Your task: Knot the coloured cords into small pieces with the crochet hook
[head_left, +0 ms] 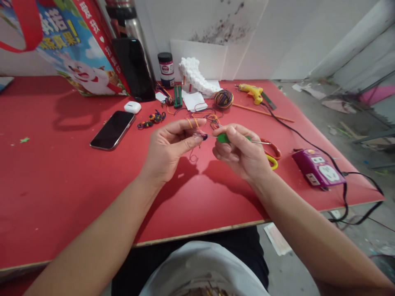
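My right hand (239,150) grips the green handle of a crochet hook (222,138), whose thin metal shaft points left. Between the thumb and fingers of my left hand (173,148) is a small dark piece of crochet (203,137), and the hook's tip meets it there. Orange yarn (193,123) wraps around my left index finger. A thin loose tail of yarn (194,158) dangles below the piece. Behind my hands, loose strands lead toward a multicoloured yarn ball (224,99). Scissors (273,155) with red and yellow handles lie partly behind my right hand.
On the red table (77,197) lie a phone (113,129), an earbud case (132,107), a braided yarn piece (152,119) and a yellow glue gun (251,92). A purple power socket (319,168) with black cable sits right. A bag (83,57), another phone (134,68) and a jar (166,70) stand behind.
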`<state>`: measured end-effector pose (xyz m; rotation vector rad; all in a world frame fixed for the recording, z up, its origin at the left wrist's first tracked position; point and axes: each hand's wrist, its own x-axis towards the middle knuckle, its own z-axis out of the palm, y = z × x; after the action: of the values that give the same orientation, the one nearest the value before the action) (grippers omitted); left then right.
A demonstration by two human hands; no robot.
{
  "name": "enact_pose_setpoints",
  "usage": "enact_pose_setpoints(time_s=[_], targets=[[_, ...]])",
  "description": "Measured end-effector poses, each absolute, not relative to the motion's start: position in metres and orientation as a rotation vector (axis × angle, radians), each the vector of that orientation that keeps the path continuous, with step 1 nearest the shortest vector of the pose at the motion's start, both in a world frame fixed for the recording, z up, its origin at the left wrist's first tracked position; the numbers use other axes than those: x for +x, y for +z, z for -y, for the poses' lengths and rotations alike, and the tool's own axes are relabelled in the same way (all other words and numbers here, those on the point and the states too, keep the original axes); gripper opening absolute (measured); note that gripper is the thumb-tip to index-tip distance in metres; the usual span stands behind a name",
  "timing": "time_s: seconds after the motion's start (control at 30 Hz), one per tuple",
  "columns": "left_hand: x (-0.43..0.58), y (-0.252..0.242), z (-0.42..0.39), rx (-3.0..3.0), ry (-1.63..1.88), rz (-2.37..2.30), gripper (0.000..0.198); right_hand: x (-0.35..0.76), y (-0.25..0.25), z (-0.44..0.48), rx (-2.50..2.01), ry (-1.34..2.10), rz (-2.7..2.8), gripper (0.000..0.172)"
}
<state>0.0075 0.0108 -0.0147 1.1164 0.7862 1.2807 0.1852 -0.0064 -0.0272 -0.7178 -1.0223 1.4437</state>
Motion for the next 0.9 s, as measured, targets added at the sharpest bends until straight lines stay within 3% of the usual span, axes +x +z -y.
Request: enact_pose_setpoints(time_s=[0.57,0.9], targets=[[0.015,-0.022,-0.010,0.609,1.091,-0.708,0.032,0.179,-0.031,0.009,-0.678,1.414,1.020,0.030],[0.009,-0.023,-0.015,0.669,1.169,-0.761,0.018,0.181,-0.030,0.007,-0.707,1.399,1.008,0.032]])
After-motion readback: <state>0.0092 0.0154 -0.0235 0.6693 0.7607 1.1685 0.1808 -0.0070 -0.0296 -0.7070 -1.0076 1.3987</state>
